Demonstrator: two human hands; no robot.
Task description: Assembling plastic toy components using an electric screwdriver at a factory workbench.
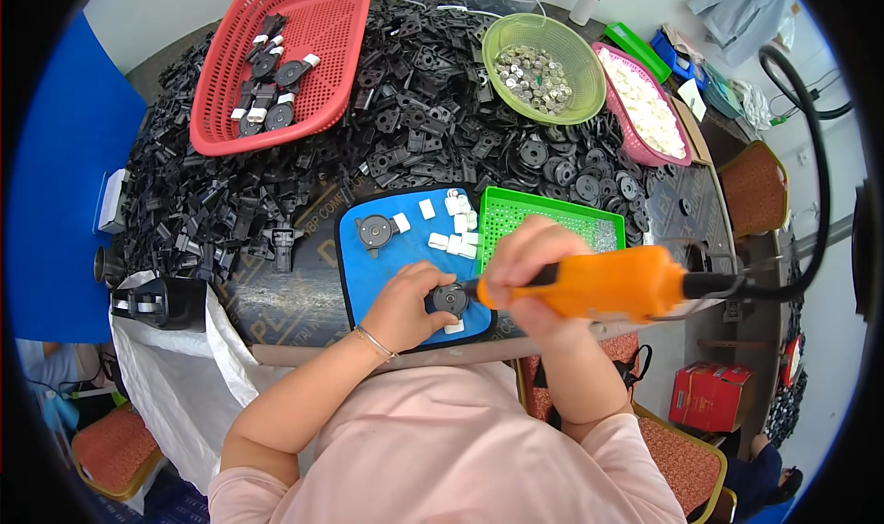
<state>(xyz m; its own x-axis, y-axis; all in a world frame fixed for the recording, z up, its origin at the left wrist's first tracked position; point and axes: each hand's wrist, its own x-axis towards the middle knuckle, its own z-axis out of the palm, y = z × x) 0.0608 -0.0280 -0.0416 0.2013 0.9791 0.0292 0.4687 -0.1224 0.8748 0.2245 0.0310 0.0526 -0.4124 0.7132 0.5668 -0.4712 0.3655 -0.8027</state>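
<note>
My right hand (534, 271) is wrapped round an orange electric screwdriver (617, 283), whose black tip end points left. My left hand (405, 305) grips a round black plastic part (450, 299) with a small white piece below it, on the blue mat (368, 280). The screwdriver's front end is right beside this part; whether its bit touches a screw is hidden. Farther up the mat lies a similar black part (375, 232) with a white block attached. Several loose white blocks (460, 222) sit at the mat's upper right.
A green basket (516, 202) with small metal pieces adjoins the mat. Heaps of black parts (414, 91) cover the table behind. A red basket (207, 123) of assembled parts, a yellow-green basket (497, 40) of metal pieces and a pink basket (681, 158) of white pieces stand there.
</note>
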